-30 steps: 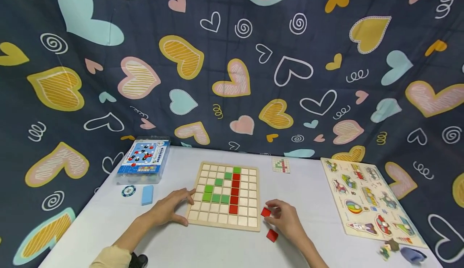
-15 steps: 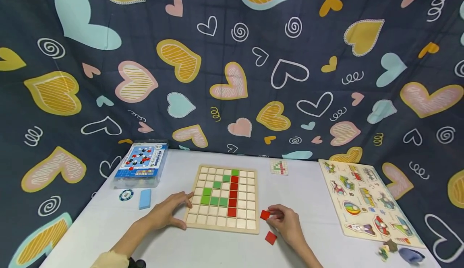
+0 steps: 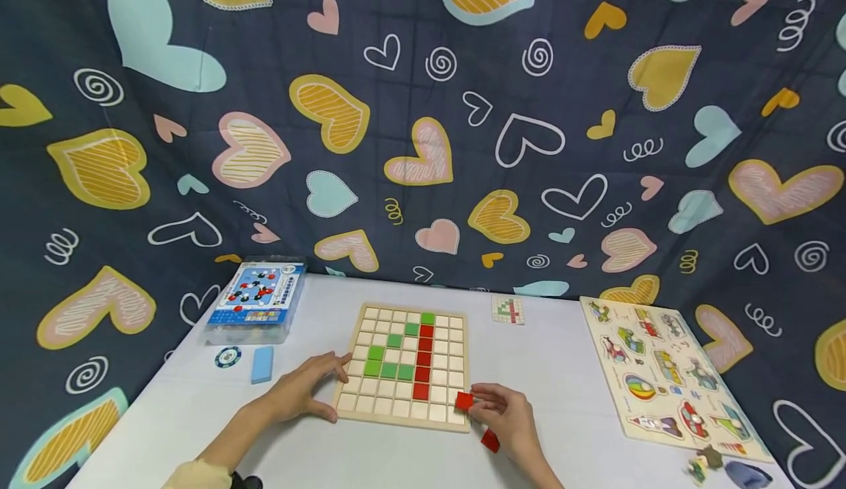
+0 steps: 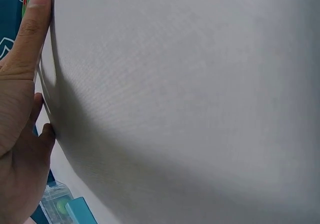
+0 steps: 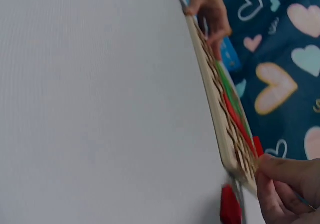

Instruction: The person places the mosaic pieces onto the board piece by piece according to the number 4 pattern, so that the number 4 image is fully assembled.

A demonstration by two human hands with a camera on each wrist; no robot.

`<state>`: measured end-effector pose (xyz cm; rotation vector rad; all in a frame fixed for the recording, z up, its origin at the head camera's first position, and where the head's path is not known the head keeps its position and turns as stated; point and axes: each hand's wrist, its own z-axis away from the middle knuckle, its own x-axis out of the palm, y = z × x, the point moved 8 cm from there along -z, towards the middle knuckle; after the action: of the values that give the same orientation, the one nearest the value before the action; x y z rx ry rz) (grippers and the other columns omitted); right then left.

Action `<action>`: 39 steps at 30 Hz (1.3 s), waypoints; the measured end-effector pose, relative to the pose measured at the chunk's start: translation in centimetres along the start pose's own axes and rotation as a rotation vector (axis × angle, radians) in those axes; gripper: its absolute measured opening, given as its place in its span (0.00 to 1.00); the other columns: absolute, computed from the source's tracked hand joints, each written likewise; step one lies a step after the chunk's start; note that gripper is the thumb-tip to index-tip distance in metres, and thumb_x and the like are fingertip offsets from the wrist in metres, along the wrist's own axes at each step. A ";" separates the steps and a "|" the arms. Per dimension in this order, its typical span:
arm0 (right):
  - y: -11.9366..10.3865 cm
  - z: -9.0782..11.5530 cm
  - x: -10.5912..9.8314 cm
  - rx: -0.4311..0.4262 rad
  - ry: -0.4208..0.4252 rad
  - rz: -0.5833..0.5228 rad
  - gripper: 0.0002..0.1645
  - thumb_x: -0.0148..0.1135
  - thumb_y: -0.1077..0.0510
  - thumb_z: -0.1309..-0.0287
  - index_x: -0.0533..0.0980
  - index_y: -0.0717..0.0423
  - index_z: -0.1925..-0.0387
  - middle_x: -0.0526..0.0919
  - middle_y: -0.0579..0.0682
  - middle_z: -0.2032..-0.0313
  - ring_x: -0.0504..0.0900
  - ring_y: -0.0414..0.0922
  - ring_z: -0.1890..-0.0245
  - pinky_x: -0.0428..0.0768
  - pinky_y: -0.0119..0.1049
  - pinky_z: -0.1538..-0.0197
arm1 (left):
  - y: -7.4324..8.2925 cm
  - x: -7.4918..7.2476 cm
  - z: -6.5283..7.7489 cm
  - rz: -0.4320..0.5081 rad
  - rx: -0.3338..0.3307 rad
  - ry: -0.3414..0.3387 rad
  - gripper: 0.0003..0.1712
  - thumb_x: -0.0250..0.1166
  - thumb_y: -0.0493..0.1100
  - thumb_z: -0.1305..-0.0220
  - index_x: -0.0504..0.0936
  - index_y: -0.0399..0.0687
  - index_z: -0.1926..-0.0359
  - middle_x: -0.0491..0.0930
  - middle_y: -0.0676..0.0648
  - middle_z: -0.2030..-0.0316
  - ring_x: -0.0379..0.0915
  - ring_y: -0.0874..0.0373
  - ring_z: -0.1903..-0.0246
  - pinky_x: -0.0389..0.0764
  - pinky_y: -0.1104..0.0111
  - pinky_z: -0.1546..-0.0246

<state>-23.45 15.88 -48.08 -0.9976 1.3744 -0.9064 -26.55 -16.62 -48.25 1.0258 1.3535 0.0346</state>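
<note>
A wooden grid board point(image 3: 401, 405) lies on the white table, bearing a column of red tiles point(image 3: 424, 358) and several green tiles point(image 3: 388, 370). My right hand point(image 3: 505, 417) pinches a red square tile point(image 3: 464, 401) between thumb and fingers, over the board's near right corner. In the right wrist view, that held tile point(image 5: 258, 145) shows just past the fingertips. Another red tile point(image 3: 490, 441) lies on the table close to the right hand. My left hand point(image 3: 300, 388) rests at the board's left edge, thumb and fingers spread; its thumb point(image 4: 31, 34) reaches the edge in the left wrist view.
A small pattern card point(image 3: 507, 309) lies behind the board. At right is a wooden picture puzzle point(image 3: 631, 401), with a dark blue object point(image 3: 747, 474) near its front corner. To the left are a plastic box point(image 3: 254, 298), a round chip point(image 3: 228, 357) and a blue block point(image 3: 262, 365).
My right hand has moved left with the pinched red tile, from beside the board to over its near right corner. The left hand stays at the board's edge.
</note>
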 end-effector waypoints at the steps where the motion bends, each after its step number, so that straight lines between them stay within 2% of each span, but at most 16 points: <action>1: -0.1 0.1 0.4 -0.005 -0.010 -0.007 0.19 0.71 0.70 0.54 0.79 0.70 0.57 0.86 0.60 0.62 0.85 0.44 0.67 0.83 0.26 0.64 | 0.0 0.0 0.0 0.000 0.007 0.001 0.28 0.74 0.56 0.60 0.73 0.58 0.57 0.65 0.39 0.34 0.55 0.29 0.36 0.62 0.31 0.45; 7: -1.2 0.3 2.8 -0.062 -0.058 -0.003 0.18 0.71 0.72 0.56 0.80 0.71 0.59 0.86 0.59 0.65 0.84 0.42 0.70 0.83 0.26 0.67 | 0.0 0.2 0.1 0.003 -0.003 0.002 0.28 0.74 0.56 0.60 0.73 0.58 0.57 0.65 0.40 0.33 0.55 0.30 0.36 0.63 0.33 0.44; 12: -2.0 0.2 4.5 -0.140 -0.077 0.050 0.16 0.70 0.75 0.58 0.81 0.70 0.62 0.86 0.58 0.67 0.83 0.38 0.72 0.83 0.26 0.69 | -0.1 0.3 0.2 0.012 -0.010 -0.002 0.28 0.74 0.55 0.60 0.73 0.57 0.58 0.65 0.39 0.33 0.55 0.30 0.36 0.62 0.33 0.44; 16: -2.7 0.2 5.5 -0.200 -0.097 0.092 0.17 0.71 0.76 0.60 0.81 0.70 0.63 0.86 0.58 0.68 0.82 0.38 0.73 0.82 0.25 0.71 | -0.2 0.4 0.2 0.008 -0.014 -0.009 0.27 0.74 0.56 0.60 0.73 0.57 0.58 0.65 0.39 0.33 0.54 0.29 0.35 0.62 0.33 0.44; 21: -3.1 0.2 6.1 -0.223 -0.112 0.108 0.17 0.71 0.77 0.61 0.81 0.69 0.63 0.86 0.57 0.68 0.82 0.38 0.73 0.82 0.24 0.71 | -0.2 0.5 0.2 0.014 -0.016 -0.013 0.28 0.74 0.56 0.60 0.73 0.57 0.58 0.65 0.39 0.33 0.54 0.30 0.35 0.60 0.34 0.42; 29: -3.3 -0.2 7.1 -0.215 -0.142 0.051 0.18 0.71 0.76 0.60 0.80 0.71 0.62 0.85 0.59 0.65 0.83 0.40 0.71 0.82 0.24 0.68 | 0.1 0.0 0.0 -0.004 0.003 0.003 0.28 0.74 0.56 0.60 0.73 0.58 0.57 0.65 0.39 0.34 0.55 0.30 0.36 0.61 0.34 0.42; 34: -3.5 -0.1 6.1 -0.201 -0.147 0.041 0.18 0.70 0.76 0.58 0.79 0.71 0.60 0.85 0.61 0.64 0.85 0.43 0.70 0.83 0.25 0.66 | 0.3 -0.1 -0.1 -0.007 0.009 0.005 0.28 0.74 0.56 0.60 0.73 0.57 0.57 0.65 0.39 0.34 0.55 0.30 0.36 0.61 0.35 0.42; 37: -3.1 0.5 3.9 -0.183 -0.147 0.064 0.17 0.69 0.74 0.55 0.79 0.71 0.59 0.85 0.62 0.62 0.85 0.44 0.68 0.83 0.27 0.64 | 0.3 -0.1 0.0 -0.007 0.006 -0.001 0.28 0.74 0.56 0.60 0.74 0.56 0.57 0.65 0.39 0.34 0.55 0.30 0.35 0.61 0.35 0.41; 39: -2.6 1.1 2.2 -0.163 -0.141 0.132 0.18 0.70 0.71 0.54 0.79 0.69 0.58 0.84 0.61 0.61 0.83 0.43 0.68 0.83 0.27 0.64 | 0.2 -0.1 0.1 -0.006 0.000 -0.003 0.28 0.74 0.56 0.60 0.74 0.56 0.57 0.65 0.38 0.34 0.55 0.30 0.35 0.61 0.34 0.41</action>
<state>-22.19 12.96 -46.45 -1.0596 1.3928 -0.6224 -26.43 -16.60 -48.04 1.0218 1.3539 0.0290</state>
